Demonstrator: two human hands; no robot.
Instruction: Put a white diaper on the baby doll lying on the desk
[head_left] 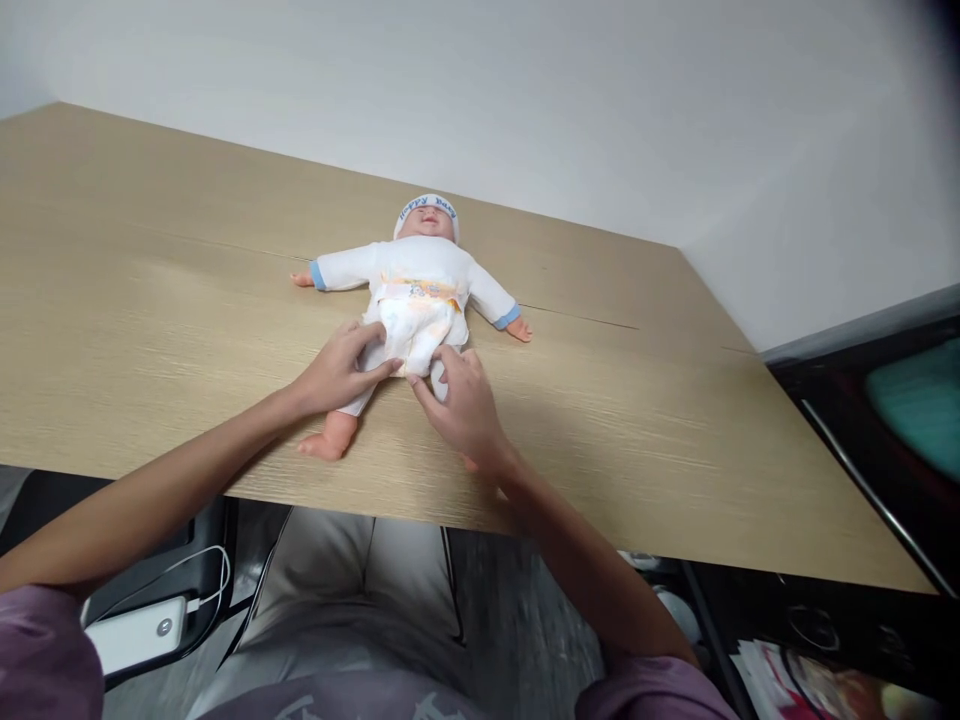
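A baby doll (417, 270) in a white suit and a white cap lies on its back on the wooden table (150, 300), head away from me. It wears a white diaper (411, 325) with an orange printed band. My left hand (341, 370) rests on the doll's left-side thigh, fingers curled and pinching the diaper's lower edge. My right hand (461, 400) covers the doll's other leg, its fingers bent against the diaper's crotch. One bare doll foot (324, 443) sticks out near the table's front edge.
The table's front edge runs just before my lap. A white device (139, 630) with a cable lies on a dark seat at lower left. Dark furniture and clutter (862, 480) stand at the right. A white wall rises behind the table.
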